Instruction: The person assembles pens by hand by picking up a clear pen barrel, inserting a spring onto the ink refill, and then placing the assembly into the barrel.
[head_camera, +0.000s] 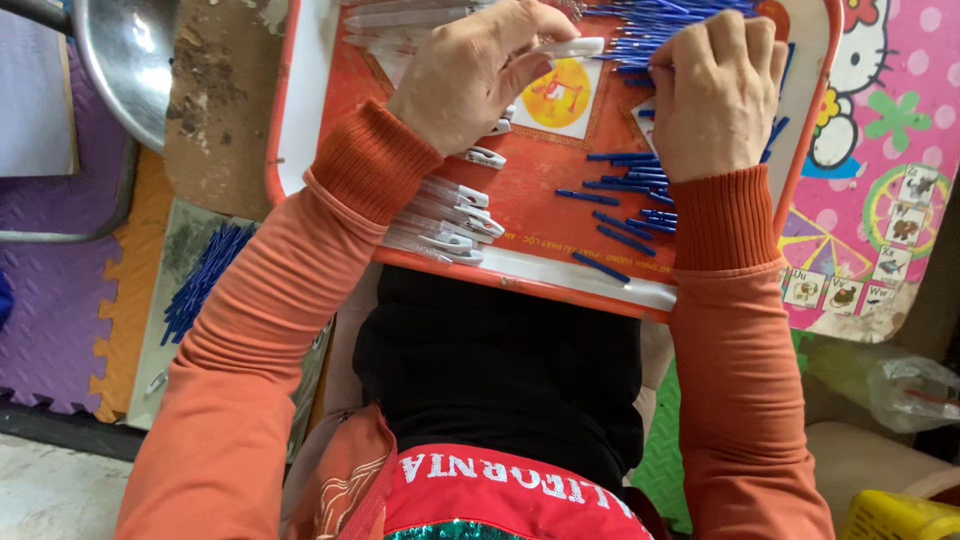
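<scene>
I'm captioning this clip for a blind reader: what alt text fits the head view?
The left hand pinches a white pen barrel over an orange tray, while the right hand rests on a pile of blue refills. More white barrels lie at the tray's near edge.

Two hands, left hand (470, 75), right hand (715, 90), one orange tray (285, 120), one white pen barrel (572, 47) held, about six barrels stacked, dozens of blue refills (625, 190), too many to count
</scene>
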